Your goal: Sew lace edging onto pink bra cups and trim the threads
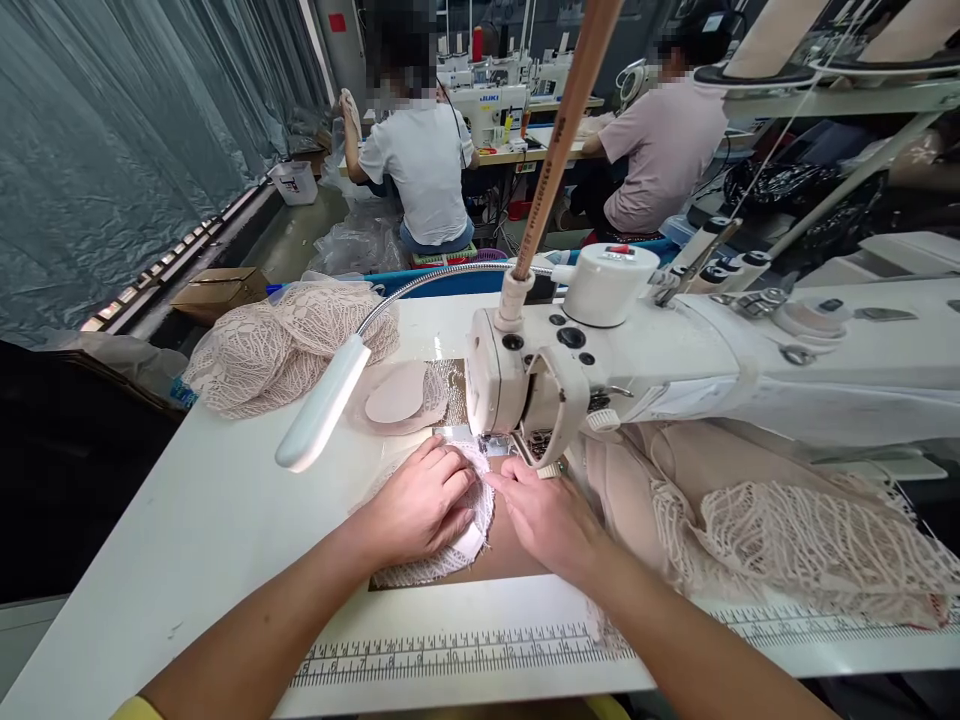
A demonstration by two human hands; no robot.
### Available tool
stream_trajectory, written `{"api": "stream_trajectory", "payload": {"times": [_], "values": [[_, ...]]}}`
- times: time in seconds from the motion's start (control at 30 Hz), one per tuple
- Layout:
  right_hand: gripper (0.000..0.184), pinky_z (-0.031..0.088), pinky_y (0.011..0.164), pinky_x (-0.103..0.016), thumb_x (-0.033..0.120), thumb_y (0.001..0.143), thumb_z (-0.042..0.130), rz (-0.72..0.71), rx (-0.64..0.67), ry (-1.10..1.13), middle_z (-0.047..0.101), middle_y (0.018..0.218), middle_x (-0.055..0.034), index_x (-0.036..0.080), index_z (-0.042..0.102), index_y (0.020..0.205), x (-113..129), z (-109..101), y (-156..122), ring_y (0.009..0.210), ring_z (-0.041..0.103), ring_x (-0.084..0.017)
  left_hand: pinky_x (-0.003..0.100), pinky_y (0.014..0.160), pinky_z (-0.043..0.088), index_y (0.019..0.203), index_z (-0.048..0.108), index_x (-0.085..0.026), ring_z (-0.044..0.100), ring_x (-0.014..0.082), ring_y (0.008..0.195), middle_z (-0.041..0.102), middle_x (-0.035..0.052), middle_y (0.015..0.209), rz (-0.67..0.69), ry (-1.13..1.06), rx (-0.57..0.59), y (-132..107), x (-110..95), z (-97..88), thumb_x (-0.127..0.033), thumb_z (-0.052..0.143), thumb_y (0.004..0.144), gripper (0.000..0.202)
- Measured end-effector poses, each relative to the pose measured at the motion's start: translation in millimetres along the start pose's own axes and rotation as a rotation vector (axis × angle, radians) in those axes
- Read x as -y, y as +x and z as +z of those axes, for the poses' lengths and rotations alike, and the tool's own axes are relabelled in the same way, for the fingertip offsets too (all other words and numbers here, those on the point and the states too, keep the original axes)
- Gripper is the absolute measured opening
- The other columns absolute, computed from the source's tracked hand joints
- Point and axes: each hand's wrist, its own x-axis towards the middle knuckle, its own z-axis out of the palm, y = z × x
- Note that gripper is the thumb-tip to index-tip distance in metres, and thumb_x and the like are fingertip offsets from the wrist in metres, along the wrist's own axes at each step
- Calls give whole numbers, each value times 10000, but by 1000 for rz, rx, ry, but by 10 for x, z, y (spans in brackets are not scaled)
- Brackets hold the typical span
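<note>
My left hand [420, 505] lies with bent fingers pressed down on a small piece of beige lace [442, 565] in front of the needle of a white sewing machine [675, 360]. My right hand [544, 515] rests beside it, fingers curled and pinching the lace edge just below the presser foot [499, 445]. The two hands almost touch. More lace fabric [787, 545] trails to the right under the machine arm.
A pile of lace pieces [285, 345] and round beige pads [397, 398] lie at the back left of the white table [210, 520]. A gooseneck lamp [322, 405] hangs over the table. A ruler strip [450, 655] runs along the front edge. Two people sit at machines behind.
</note>
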Motion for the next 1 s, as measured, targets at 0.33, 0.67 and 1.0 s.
{"api": "stream_trajectory", "payload": {"times": [0.33, 0.67, 1.0], "values": [[404, 436, 752, -281, 54, 841, 463, 79, 54, -83, 673, 1063, -69, 187, 645, 1176, -5, 39, 40, 811, 599, -181, 449, 877, 414, 1021, 579, -137, 521, 244, 878, 582, 116, 937, -24, 78, -35, 16, 106, -28, -236, 453, 892, 206], [343, 474, 836, -317, 83, 856, 440, 175, -34, -139, 701, 1005, -123, 127, 662, 1114, -16, 83, 45, 923, 623, -227, 506, 978, 362, 1186, 561, -146, 519, 283, 1076, 591, 153, 1104, 51, 21, -47, 21, 50, 6, -137, 461, 846, 354], [389, 472, 801, -295, 99, 872, 448, 84, 33, -75, 649, 1141, -89, 196, 634, 1200, -4, 47, 35, 919, 611, -205, 476, 924, 429, 1239, 545, -132, 532, 284, 1084, 607, 164, 1190, 51, -28, -52, 7, 37, 41, -161, 433, 873, 383]]}}
